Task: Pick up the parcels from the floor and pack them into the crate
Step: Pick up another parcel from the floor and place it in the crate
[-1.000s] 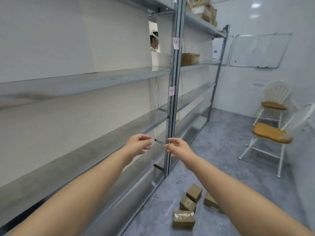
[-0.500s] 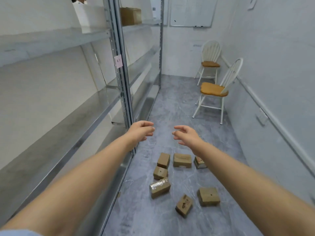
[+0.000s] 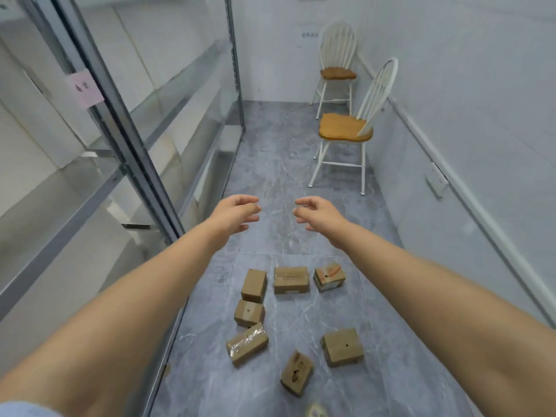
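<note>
Several small brown cardboard parcels lie scattered on the grey marbled floor below my arms. Among them are a tape-wrapped parcel (image 3: 247, 347), a flat box (image 3: 291, 279) and a box with a black dot (image 3: 343, 346). My left hand (image 3: 236, 214) and my right hand (image 3: 317, 214) are stretched out in the air well above the parcels, fingers loosely curled, holding nothing. No crate is in view.
Metal shelving (image 3: 132, 152) runs along the left side, with a pink label on its upright. Two white chairs with wooden seats, one near (image 3: 346, 127) and one far (image 3: 337, 73), stand against the right wall at the far end of the narrow aisle.
The view has swung down and to the right, from the shelves to the floor. More parcels have come into sight. Both hands stay outstretched and hold nothing.
</note>
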